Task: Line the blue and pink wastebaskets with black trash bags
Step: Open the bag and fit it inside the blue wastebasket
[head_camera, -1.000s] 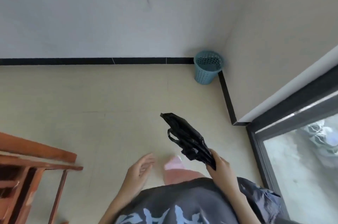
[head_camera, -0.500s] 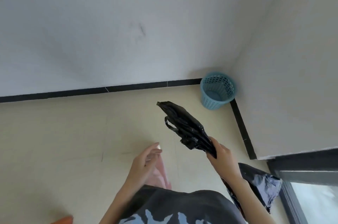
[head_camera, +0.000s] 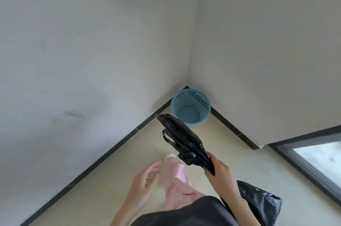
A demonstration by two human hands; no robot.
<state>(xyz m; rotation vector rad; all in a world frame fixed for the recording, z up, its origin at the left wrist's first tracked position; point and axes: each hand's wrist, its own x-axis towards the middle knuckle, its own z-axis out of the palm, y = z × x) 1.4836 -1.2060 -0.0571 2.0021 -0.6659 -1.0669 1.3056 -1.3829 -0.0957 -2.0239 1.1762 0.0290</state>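
Note:
The blue wastebasket [head_camera: 191,108] stands empty on the floor in the corner where two walls meet. My right hand [head_camera: 220,174] grips a crumpled black trash bag [head_camera: 184,141] that sticks up and forward, its tip just short of the basket's near rim. A second black bag [head_camera: 260,201] hangs below my right forearm. My left hand [head_camera: 144,183] is open with fingers spread, a little left of the bag, holding nothing. No pink wastebasket is in view.
Pale walls with a black baseboard [head_camera: 103,157] close the corner left and right of the basket. A dark-framed glass door [head_camera: 313,163] is at the right. My pink trouser leg [head_camera: 175,179] and a white shoe tip lie below the bag.
I have walked closer to the corner; the blue basket now looks larger and nearer. The bag in my right hand has come close to its rim. My left hand stays open.

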